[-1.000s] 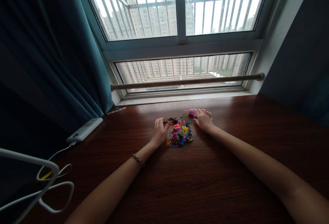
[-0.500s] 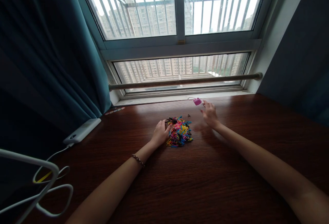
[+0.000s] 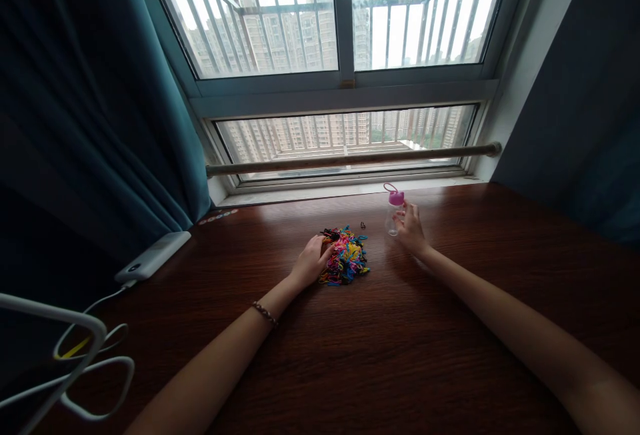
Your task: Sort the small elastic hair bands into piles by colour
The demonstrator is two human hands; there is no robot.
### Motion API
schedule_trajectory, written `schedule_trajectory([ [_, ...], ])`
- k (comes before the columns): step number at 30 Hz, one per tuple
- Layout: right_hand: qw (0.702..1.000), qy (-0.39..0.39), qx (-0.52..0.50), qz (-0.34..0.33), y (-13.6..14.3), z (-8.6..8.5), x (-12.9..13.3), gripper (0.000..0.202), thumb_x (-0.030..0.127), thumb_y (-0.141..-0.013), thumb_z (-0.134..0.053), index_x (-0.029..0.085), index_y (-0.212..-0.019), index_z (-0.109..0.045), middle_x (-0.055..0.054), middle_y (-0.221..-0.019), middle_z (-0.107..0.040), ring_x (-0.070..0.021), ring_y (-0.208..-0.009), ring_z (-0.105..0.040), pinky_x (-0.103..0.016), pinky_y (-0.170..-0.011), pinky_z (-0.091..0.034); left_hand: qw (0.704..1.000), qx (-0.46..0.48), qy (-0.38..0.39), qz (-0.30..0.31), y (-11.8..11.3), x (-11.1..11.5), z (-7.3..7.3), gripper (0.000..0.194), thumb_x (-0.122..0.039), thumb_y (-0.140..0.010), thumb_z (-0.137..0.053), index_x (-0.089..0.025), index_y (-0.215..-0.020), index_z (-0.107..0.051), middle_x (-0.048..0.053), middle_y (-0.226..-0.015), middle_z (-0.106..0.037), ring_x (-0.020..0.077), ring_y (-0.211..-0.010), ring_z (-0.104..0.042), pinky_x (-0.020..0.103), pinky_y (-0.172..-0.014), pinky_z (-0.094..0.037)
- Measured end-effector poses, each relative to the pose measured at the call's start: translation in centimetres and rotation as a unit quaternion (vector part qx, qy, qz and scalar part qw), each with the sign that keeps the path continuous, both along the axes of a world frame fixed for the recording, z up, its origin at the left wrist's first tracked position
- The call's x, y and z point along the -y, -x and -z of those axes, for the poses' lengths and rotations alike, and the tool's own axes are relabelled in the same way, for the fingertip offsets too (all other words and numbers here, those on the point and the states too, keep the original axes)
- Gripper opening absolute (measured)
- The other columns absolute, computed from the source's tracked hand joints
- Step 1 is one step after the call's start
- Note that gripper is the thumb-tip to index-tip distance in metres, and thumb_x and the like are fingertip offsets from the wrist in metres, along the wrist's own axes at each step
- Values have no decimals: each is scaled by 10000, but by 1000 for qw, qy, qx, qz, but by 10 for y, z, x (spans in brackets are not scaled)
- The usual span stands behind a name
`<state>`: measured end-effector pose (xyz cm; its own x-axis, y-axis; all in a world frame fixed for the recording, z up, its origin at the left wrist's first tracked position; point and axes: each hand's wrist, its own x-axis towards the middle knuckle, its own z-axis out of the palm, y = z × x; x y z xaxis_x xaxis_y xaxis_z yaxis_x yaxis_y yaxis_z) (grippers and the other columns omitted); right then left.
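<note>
A heap of small multicoloured loops that look like rubber bands (image 3: 346,258) lies on the dark wooden table. At its left edge rests my left hand (image 3: 311,258), thumb and fingers apart, touching the loops; some fingertips are hard to make out. My right hand (image 3: 411,230) is closed around the right side of a small clear bottle (image 3: 393,223), which stands about upright. Its pink lid (image 3: 397,198) is on and carries a thin loop strap. Between heap and bottle lies a tiny dark loop (image 3: 363,225), apart from both.
A white power bank or adapter (image 3: 155,256) with a white cable (image 3: 107,296) lies at the left, by the blue curtain (image 3: 170,155). Thick white tubing (image 3: 65,312) curves in at the lower left. A rail (image 3: 350,160) crosses the window behind the table (image 3: 320,368).
The bottle has gone from tilted to about upright, its lid now higher and its clear body showing. My right hand has closed round it. My left hand stays by the heap.
</note>
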<state>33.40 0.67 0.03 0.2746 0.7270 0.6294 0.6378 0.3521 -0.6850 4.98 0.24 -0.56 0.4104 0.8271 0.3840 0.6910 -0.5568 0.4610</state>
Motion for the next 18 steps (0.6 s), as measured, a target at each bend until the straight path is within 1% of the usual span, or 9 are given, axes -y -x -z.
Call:
schedule_trajectory([
  [5, 1000, -12, -10, 16, 5, 5, 2, 520, 258, -797, -429, 157, -1280, -265, -158, -1130, -373, -225, -919, -527, -393, -765, -476, 1000, -1, 1, -5, 2, -3, 6, 459, -471, -852, -346, -131, -1125, -490, 129, -1167, -518, 234, -1128, -450, 384, -970, -343],
  [9, 999, -22, 1, 29, 5, 8, 2, 600, 274, -755, -489, 161, -1288, -239, -160, -1141, -374, -251, -988, -493, -428, -826, -439, 1000, 1, -5, 0, 3, -5, 9, 457, -473, -848, -355, -139, -1129, -490, 126, -1170, -521, 235, -1136, -448, 385, -973, -343],
  [12, 999, -30, 6, 44, 4, 9, 1, 646, 271, -719, -534, 146, -1280, -239, -157, -1128, -380, -253, -1000, -475, -437, -867, -411, 1000, -2, -5, 0, 3, -6, 10, 454, -474, -846, -359, -143, -1129, -489, 125, -1173, -520, 242, -1143, -443, 396, -977, -339],
  [16, 998, -22, 9, 59, 5, 11, -3, 676, 280, -696, -567, 120, -1267, -243, -169, -1133, -386, -249, -967, -473, -431, -868, -407, 1000, -6, -8, 4, 3, -6, 9, 451, -468, -846, -363, -141, -1132, -482, 125, -1177, -515, 246, -1150, -435, 405, -981, -332],
  [18, 998, -19, 10, 64, 5, 12, -4, 693, 290, -684, -583, 129, -1264, -239, -166, -1135, -388, -250, -958, -470, -435, -869, -402, 1000, -5, -9, 2, 3, -5, 9, 440, -459, -846, -370, -146, -1135, -482, 125, -1169, -520, 247, -1141, -442, 408, -976, -337],
])
